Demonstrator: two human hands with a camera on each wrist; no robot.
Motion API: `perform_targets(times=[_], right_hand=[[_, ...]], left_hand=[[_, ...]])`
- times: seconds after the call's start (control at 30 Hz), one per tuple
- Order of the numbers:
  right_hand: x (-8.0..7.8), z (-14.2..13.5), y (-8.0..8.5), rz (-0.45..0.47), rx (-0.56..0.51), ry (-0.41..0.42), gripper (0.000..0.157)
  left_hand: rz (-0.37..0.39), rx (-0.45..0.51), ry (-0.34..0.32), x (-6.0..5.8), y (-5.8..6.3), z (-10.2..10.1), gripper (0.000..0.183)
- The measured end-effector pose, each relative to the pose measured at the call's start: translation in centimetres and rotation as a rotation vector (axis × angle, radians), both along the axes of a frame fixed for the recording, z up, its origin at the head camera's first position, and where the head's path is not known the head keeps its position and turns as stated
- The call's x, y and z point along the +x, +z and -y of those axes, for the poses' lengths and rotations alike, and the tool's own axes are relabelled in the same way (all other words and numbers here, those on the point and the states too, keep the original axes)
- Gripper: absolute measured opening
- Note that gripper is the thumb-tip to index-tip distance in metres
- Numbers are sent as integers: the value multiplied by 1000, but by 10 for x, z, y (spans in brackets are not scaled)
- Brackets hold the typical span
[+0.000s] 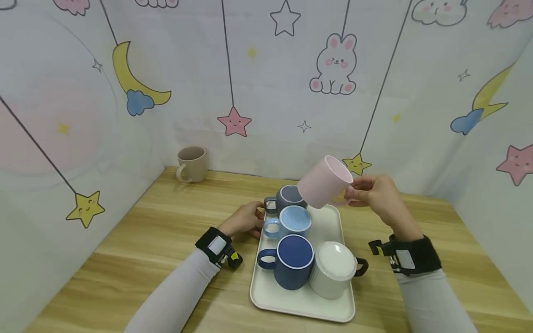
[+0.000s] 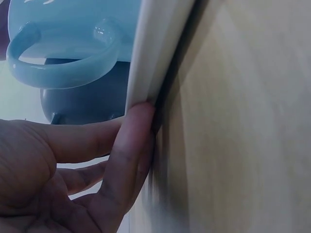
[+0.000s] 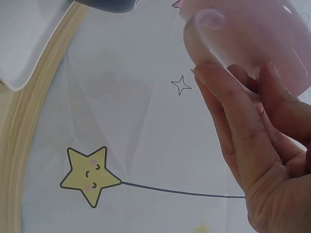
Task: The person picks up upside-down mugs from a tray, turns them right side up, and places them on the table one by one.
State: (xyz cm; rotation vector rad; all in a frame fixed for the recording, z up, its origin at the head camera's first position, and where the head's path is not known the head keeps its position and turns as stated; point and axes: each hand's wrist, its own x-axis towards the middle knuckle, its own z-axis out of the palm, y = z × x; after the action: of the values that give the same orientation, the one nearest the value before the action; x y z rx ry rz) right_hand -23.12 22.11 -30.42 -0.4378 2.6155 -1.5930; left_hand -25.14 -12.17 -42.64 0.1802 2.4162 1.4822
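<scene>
My right hand (image 1: 374, 196) pinches the handle of a pink mug (image 1: 319, 185), holding it tilted in the air over the far right part of a white tray (image 1: 301, 307). At the tray's left edge my left hand (image 1: 245, 218) grips the rim, as the left wrist view shows, near a light blue mug (image 2: 77, 29). Along the tray's left side stand a dark grey mug (image 1: 287, 203), the light blue one and a navy mug (image 1: 293, 273), handles to the left. A white mug (image 1: 331, 277) with a black handle sits upside down beside the navy one.
A beige mug (image 1: 195, 166) stands upright at the back left corner of the wooden table (image 1: 200, 199). Cloth walls (image 1: 266, 148) printed with stars and a rabbit enclose the back and sides.
</scene>
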Motion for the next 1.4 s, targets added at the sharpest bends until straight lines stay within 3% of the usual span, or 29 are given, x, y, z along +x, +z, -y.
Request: perform_targets(times=[0.2,0.53,0.87,0.97,1.13,1.4], right_hand=[[0,3,1,13,-121,12,32],[1,11,-4,1,-156,9,31],[-1,19,-11,40,-291,46,27],[-1,22,-12,60,-298,54,27],[-3,26,-13,74,-269,57,28],[-10,30,-7,68,-282,78,21]], left_hand=[[-10,14,-6,-1,2,1,58],[-3,8,-12,1,3,2,57],[32,53,-51,2,2,7,59],[14,34,-36,2,9,14,58],[-120,31,31,3,33,22,47],[-204,123,-31,-2,59,11,38]])
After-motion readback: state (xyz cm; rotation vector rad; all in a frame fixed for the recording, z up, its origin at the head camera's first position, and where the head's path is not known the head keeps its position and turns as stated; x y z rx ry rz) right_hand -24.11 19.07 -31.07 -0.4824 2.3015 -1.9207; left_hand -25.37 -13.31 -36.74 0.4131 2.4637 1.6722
